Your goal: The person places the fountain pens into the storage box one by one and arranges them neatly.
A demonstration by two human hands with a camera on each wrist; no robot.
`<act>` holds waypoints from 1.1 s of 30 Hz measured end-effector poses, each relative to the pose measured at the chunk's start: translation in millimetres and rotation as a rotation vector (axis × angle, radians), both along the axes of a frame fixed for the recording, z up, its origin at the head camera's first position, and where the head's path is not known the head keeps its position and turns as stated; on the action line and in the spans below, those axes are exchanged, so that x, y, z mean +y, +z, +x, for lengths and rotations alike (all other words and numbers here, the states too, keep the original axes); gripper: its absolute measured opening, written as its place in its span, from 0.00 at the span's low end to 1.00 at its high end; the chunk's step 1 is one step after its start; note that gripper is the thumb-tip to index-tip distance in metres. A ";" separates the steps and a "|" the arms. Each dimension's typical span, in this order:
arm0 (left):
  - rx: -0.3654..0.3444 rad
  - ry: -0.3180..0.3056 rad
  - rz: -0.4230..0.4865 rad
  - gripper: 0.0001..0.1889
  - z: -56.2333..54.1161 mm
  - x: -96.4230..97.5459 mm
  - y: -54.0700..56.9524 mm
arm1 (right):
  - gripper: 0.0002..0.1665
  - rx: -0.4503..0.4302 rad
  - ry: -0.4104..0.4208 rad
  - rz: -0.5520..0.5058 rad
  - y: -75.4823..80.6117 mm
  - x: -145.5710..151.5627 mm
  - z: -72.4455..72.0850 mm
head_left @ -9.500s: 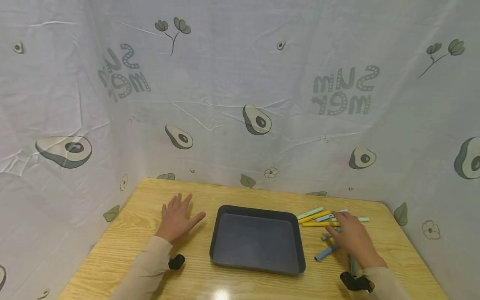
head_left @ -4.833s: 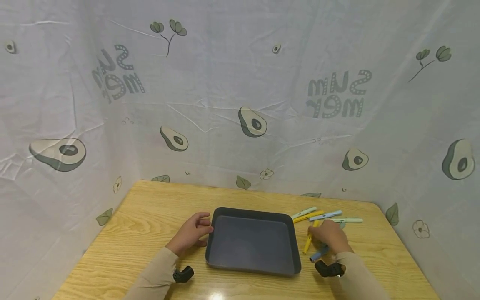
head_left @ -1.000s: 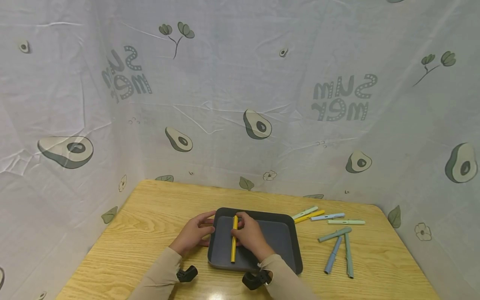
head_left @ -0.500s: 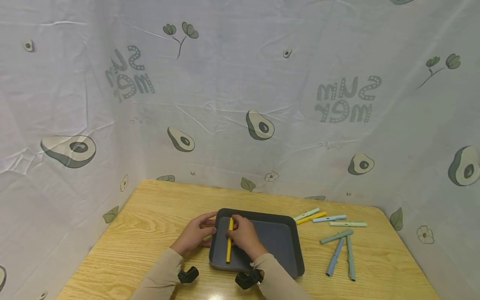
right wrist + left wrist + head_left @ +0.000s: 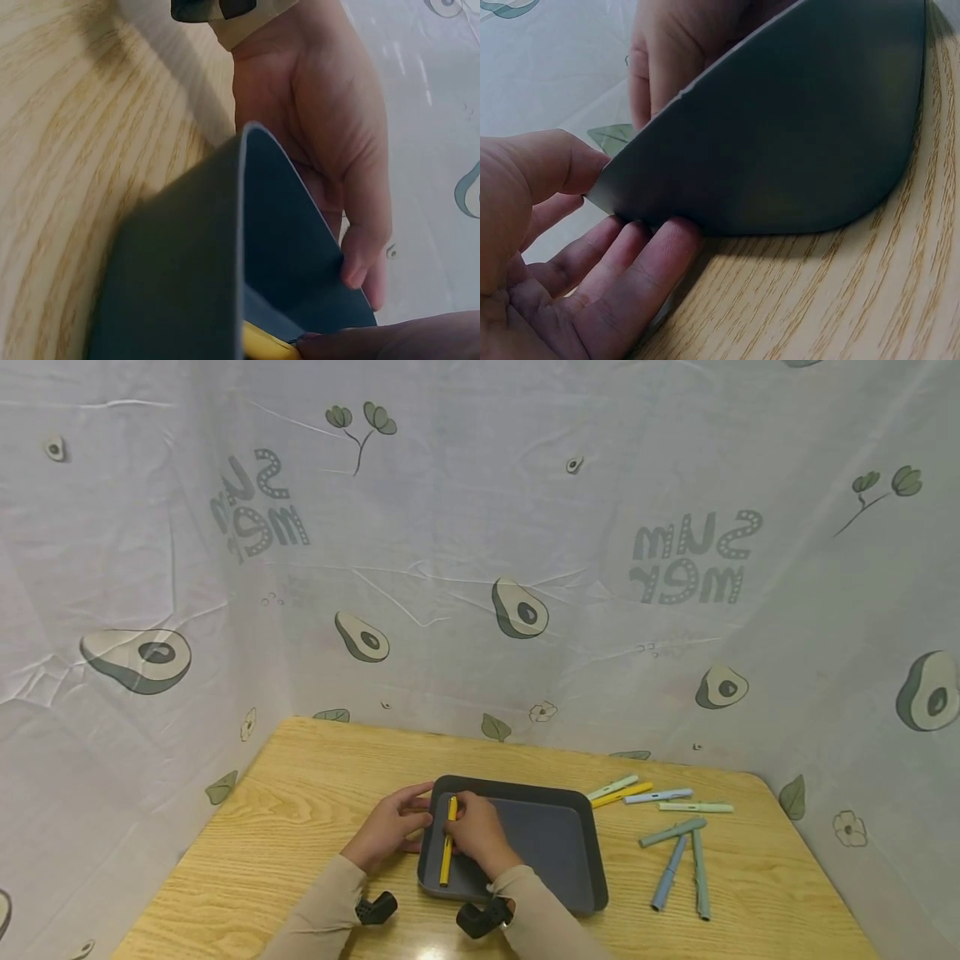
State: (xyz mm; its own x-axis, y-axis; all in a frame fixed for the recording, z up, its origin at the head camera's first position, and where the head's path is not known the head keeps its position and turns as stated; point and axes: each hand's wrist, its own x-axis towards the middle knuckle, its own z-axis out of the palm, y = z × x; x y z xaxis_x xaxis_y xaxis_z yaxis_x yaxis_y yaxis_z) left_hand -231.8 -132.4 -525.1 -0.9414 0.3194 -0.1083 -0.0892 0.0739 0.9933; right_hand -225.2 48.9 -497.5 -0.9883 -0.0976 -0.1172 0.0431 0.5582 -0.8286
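The right hand (image 5: 480,837) pinches a yellow pen (image 5: 446,863) inside the tray (image 5: 551,847), near its left wall, probably to line it up there; the left hand (image 5: 381,833), fingers spread, touches the tray's outside, likely bracing it. Other pens (image 5: 670,874) lie right on the wooden surface (image 5: 337,756), before printed cloth (image 5: 442,502)

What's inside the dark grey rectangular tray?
Inside the dark grey rectangular tray: one slim yellow pen near its left side, held by the right hand. The hand covers part of the pen and tray; anything beneath is hidden. Can't tell if the pen touches down.
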 end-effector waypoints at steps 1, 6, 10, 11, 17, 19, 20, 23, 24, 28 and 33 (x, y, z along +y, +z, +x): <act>0.001 0.001 -0.001 0.31 0.1 0.2 0.0 | 0.33 -0.002 -0.001 -0.001 -1.0 -1.8 -0.2; 0.009 0.000 -0.005 0.31 0.1 0.5 -0.6 | 0.31 0.008 -0.001 -0.008 -4.0 -8.4 -0.1; 0.009 0.000 -0.003 0.30 0.5 0.6 -0.6 | 0.31 0.015 0.004 -0.023 -3.8 -9.7 0.6; 0.008 0.001 -0.004 0.30 0.4 0.7 -0.7 | 0.31 0.014 0.007 -0.025 -3.6 -9.7 0.8; 0.004 0.007 -0.007 0.30 0.8 0.4 -0.5 | 0.32 0.004 0.022 -0.032 -1.7 -9.1 1.9; 0.003 0.005 -0.005 0.30 0.7 0.4 -0.2 | 0.31 -0.002 0.018 -0.039 -1.0 -8.9 2.4; 0.003 0.005 -0.007 0.30 0.5 0.7 -0.3 | 0.30 -0.006 0.014 -0.043 -0.6 -8.7 2.7; 0.000 0.007 -0.010 0.30 0.5 1.1 0.5 | 0.29 -0.019 0.000 -0.064 0.4 -8.2 3.2; -0.001 0.006 -0.010 0.30 0.5 1.1 0.9 | 0.29 -0.025 -0.006 -0.071 0.7 -8.0 3.4; -0.002 0.005 -0.013 0.30 1.0 0.2 2.2 | 0.30 -0.044 -0.012 -0.089 1.3 -5.3 3.8; -0.005 -0.001 -0.013 0.31 1.9 -1.0 2.5 | 0.29 -0.019 0.034 -0.093 7.0 8.5 6.2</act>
State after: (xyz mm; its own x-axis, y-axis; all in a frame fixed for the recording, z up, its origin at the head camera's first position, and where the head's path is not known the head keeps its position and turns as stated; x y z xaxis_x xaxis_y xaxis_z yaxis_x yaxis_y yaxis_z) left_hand -230.0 -133.4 -522.6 -0.9405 0.3188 -0.1173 -0.0943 0.0867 0.9918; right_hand -219.1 57.4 -490.5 -0.9818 -0.1429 -0.1248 0.0414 0.4807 -0.8759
